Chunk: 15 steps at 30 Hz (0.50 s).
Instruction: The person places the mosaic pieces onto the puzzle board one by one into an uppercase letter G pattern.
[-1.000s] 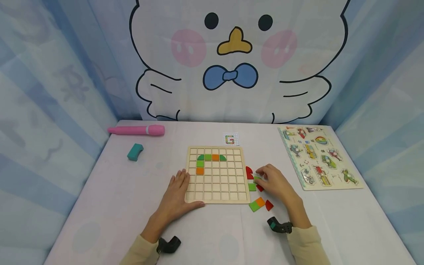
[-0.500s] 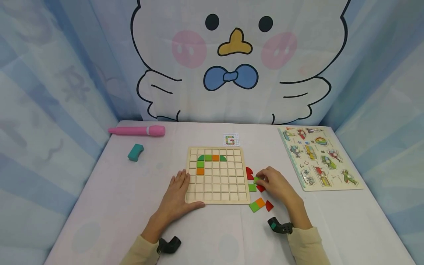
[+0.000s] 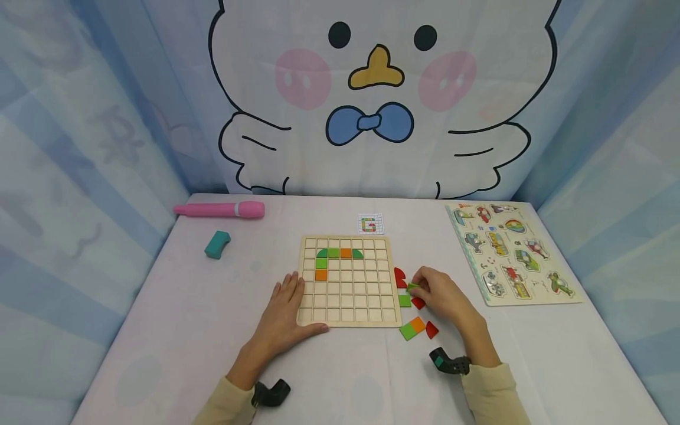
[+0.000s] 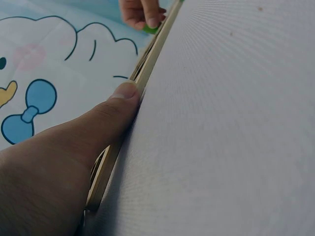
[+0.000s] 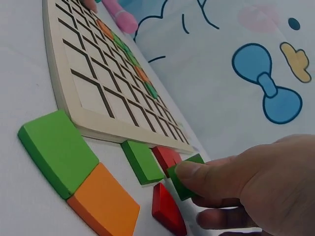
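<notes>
My left hand rests against the left and front edges of the wooden grid board, fingers straight, thumb along the front edge. On the board, green and orange squares and green rounded corner pieces form a bent line. Right of the board, my right hand pinches a green square tile between thumb and fingers, tilted above the loose pieces. Near it lie red pieces, a red rounded piece and another green square. The fingers behind the tile are partly hidden.
Nearer me lie a green square, an orange square and a red piece. Behind the board is a small pattern card. A picture puzzle board stands right; a teal block and pink pen-shaped object lie left.
My right hand has shifted only slightly, staying at the loose pieces with the green square tile, whose tilt differs a little. My left hand and the board stay in place.
</notes>
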Tool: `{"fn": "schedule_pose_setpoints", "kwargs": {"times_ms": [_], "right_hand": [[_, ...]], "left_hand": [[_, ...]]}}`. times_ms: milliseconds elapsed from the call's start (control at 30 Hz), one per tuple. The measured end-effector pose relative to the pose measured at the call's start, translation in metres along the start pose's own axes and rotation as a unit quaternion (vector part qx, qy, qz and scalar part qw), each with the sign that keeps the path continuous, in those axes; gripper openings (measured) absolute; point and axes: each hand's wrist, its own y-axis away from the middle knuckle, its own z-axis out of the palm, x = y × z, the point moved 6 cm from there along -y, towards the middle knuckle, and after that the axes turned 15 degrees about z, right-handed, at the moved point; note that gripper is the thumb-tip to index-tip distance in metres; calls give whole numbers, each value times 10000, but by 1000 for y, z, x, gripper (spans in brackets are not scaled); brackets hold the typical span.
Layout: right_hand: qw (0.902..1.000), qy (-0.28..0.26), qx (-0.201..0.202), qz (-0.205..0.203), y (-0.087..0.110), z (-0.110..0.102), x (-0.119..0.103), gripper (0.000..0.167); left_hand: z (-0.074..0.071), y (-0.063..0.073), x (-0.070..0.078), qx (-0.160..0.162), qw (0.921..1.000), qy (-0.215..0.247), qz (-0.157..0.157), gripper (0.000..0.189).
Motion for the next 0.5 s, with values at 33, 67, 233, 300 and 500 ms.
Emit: {"fn": "schedule_pose_setpoints", "kwargs": {"times_ms": [33, 67, 233, 300, 500], "right_hand": [[10000, -33, 19, -9, 0, 0, -1, 17], [10000, -58, 61, -26, 0, -1, -3, 17], [9990, -106, 306, -319, -1, -6, -17, 16], [9984, -102, 366, -422, -2, -7, -24, 16], [9959, -165, 447, -775, -4, -5, -44, 16]], "left_hand": [[0, 0, 0, 1, 10000, 0, -3, 119], [0, 0, 0, 5, 10000, -2, -5, 119], [1, 0, -1, 14, 10000, -21, -20, 119], [2, 0, -1, 12, 10000, -36, -25, 119], [1, 0, 0, 30, 10000, -41, -29, 119]]}}
